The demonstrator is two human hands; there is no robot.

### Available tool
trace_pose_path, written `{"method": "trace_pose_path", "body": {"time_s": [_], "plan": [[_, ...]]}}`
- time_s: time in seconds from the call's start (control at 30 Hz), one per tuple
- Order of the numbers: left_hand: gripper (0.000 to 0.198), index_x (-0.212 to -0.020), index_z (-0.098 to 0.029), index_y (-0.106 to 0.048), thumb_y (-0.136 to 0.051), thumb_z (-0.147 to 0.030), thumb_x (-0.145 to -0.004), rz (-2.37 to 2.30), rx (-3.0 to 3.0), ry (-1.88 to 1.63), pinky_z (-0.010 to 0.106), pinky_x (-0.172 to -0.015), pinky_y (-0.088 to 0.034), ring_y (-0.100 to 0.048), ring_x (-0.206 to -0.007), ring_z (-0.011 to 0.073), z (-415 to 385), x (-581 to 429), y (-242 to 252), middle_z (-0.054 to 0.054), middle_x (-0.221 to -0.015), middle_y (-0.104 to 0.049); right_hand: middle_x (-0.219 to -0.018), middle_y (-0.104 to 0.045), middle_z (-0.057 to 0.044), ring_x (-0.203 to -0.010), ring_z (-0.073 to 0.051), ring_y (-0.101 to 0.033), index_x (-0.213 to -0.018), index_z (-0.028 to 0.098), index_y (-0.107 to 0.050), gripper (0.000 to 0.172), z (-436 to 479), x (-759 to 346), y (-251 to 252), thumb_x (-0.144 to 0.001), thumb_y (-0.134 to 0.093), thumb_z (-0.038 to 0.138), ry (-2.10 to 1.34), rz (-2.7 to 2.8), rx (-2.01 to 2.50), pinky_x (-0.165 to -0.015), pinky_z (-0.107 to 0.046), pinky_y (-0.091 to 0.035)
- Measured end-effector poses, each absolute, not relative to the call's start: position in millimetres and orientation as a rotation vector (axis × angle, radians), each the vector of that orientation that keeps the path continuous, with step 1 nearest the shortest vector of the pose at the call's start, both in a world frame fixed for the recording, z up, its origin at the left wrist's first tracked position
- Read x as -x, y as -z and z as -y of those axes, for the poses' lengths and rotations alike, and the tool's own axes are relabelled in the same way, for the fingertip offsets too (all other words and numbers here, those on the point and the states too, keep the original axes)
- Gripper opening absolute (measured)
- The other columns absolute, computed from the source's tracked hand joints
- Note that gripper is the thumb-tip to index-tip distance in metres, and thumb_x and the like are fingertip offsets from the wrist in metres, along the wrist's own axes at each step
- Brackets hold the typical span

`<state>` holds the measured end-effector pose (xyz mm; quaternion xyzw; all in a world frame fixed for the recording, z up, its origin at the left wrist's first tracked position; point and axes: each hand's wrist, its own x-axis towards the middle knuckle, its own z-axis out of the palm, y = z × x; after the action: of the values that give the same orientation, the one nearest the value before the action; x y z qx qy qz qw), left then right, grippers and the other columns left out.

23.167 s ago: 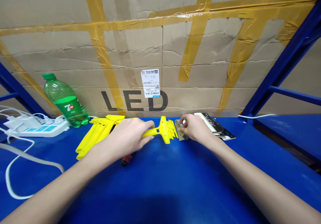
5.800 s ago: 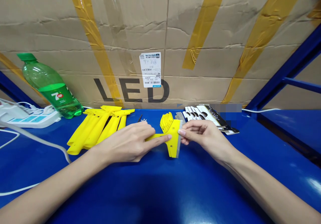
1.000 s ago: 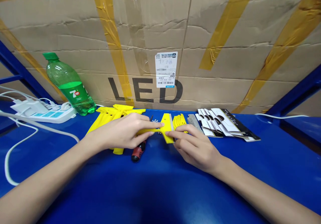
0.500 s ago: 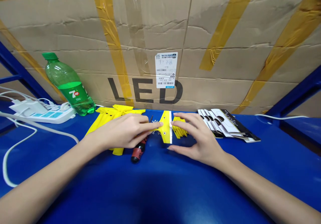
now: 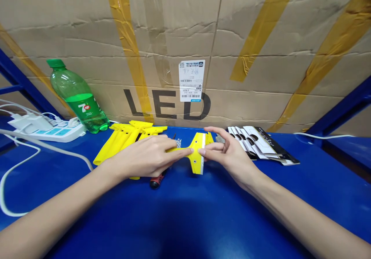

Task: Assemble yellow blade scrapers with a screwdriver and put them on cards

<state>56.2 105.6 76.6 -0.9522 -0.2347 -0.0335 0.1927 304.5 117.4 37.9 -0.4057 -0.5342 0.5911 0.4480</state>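
A yellow scraper (image 5: 197, 161) with a pale strip along its right edge is held just above the blue surface. My left hand (image 5: 145, 155) is closed round its handle, index finger stretched along it to the head. The thumb of my right hand (image 5: 233, 154) presses on the head near the pale strip; its other fingers are bent behind, partly hidden. Under my left hand lies a screwdriver (image 5: 156, 182) with a red and black handle. Small screws (image 5: 179, 143) are scattered behind the scraper. More yellow scraper handles (image 5: 116, 145) are piled at the left, and small yellow pieces (image 5: 209, 137) lie behind my right hand.
White and black card packs (image 5: 262, 147) are stacked at the right. A green bottle (image 5: 84, 100) leans on the large cardboard box (image 5: 168, 31) at the back. A white power strip (image 5: 58, 131) with cables (image 5: 17, 214) lies at the far left of the blue tabletop (image 5: 185, 220).
The scraper has shifted slightly right and nearer to me, its head turned a little. My right hand has gone from spread fingers beside the head to pressing its thumb on it.
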Motion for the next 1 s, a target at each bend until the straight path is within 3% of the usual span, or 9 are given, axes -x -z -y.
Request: {"method": "trace_pose_path", "body": {"time_s": [0.07, 0.13, 0.23, 0.43, 0.6, 0.7, 0.8, 0.9, 1.0], "plan": [[0.067, -0.147, -0.021, -0.043, -0.050, -0.003, -0.083, 0.657, 2.651, 0.066, 0.032, -0.071, -0.052, -0.065, -0.084, 0.0217, -104, -57, -77, 0.011, -0.113, -0.067, -0.071, -0.076, 0.002, -0.068, -0.016, -0.071, -0.131, 0.023, -0.051, 0.082, -118, -304, -37, -0.059, -0.091, 0.022, -1.466, 1.289, 1.001, -0.073, -0.029, -0.056], [0.078, -0.150, -0.027, -0.037, -0.050, 0.001, -0.079, 0.664, 2.642, 0.055, 0.035, -0.078, -0.053, -0.066, -0.094, 0.0235, -103, -57, -78, 0.015, -0.138, -0.057, -0.071, -0.076, 0.002, -0.068, -0.016, -0.071, -0.130, 0.023, -0.050, 0.083, -118, -304, -36, -0.058, -0.091, 0.020, -1.466, 1.275, 0.999, -0.073, -0.029, -0.056], [0.083, -0.151, -0.035, -0.034, -0.048, 0.004, -0.080, 0.677, 2.665, 0.028, 0.035, -0.080, -0.053, -0.066, -0.096, 0.0225, -101, -56, -78, 0.013, -0.150, -0.048, -0.070, -0.075, 0.003, -0.066, -0.015, -0.070, -0.129, 0.024, -0.050, 0.081, -117, -304, -35, -0.058, -0.091, 0.020, -1.465, 1.268, 1.012, -0.073, -0.029, -0.055], [0.070, -0.149, -0.031, -0.042, -0.048, 0.000, -0.086, 0.672, 2.724, 0.037, 0.036, -0.086, -0.051, -0.064, -0.106, 0.0242, -100, -57, -78, 0.013, -0.143, -0.054, -0.070, -0.074, 0.004, -0.066, -0.015, -0.068, -0.128, 0.024, -0.050, 0.083, -119, -304, -37, -0.056, -0.092, 0.018, -1.469, 1.269, 1.029, -0.072, -0.028, -0.054], [0.075, -0.153, -0.038, -0.037, -0.056, -0.009, -0.086, 0.903, 2.683, -0.123, 0.030, -0.068, -0.051, -0.067, -0.078, 0.0194, -105, -52, -86, 0.009, -0.125, -0.061, -0.071, -0.074, 0.005, -0.064, -0.013, -0.066, -0.126, 0.026, -0.051, 0.078, -128, -295, -40, -0.059, -0.092, 0.020, -1.423, 1.323, 0.996, -0.065, -0.024, -0.049], [0.067, -0.153, -0.034, -0.040, -0.054, -0.015, -0.090, 0.923, 2.670, -0.123, 0.030, -0.064, -0.051, -0.068, -0.080, 0.0224, -107, -45, -87, 0.008, -0.111, -0.065, -0.071, -0.074, 0.004, -0.065, -0.013, -0.066, -0.126, 0.026, -0.051, 0.078, -131, -286, -44, -0.059, -0.092, 0.022, -1.423, 1.346, 0.998, -0.064, -0.024, -0.049], [0.060, -0.149, -0.031, -0.047, -0.050, -0.014, -0.091, 0.937, 2.673, 0.007, 0.029, -0.067, -0.053, -0.068, -0.087, 0.0230, -106, -31, -84, 0.010, -0.115, -0.066, -0.075, -0.076, 0.001, -0.069, -0.017, -0.071, -0.134, 0.025, -0.048, 0.080, -134, -280, -50, -0.066, -0.090, 0.029, -1.484, 1.367, 0.979, -0.071, -0.030, -0.055], [0.050, -0.144, -0.030, -0.054, -0.042, -0.016, -0.097, 1.001, 2.683, 0.132, 0.030, -0.074, -0.055, -0.069, -0.093, 0.0223, -103, -14, -83, 0.011, -0.118, -0.067, -0.083, -0.078, -0.006, -0.077, -0.022, -0.075, -0.137, 0.024, -0.046, 0.064, -143, -278, -53, -0.083, -0.075, 0.041, -1.467, 1.403, 1.020, -0.076, -0.039, -0.058], [0.047, -0.144, -0.030, -0.056, -0.041, -0.019, -0.100, 1.084, 2.699, 0.163, 0.031, -0.079, -0.056, -0.069, -0.096, 0.0215, -101, 1, -84, 0.010, -0.117, -0.069, -0.081, -0.077, -0.005, -0.078, -0.024, -0.074, -0.111, 0.023, -0.059, 0.031, -155, -277, -50, -0.084, -0.072, 0.030, -1.133, 1.775, 1.092, -0.073, -0.038, -0.056]]}}
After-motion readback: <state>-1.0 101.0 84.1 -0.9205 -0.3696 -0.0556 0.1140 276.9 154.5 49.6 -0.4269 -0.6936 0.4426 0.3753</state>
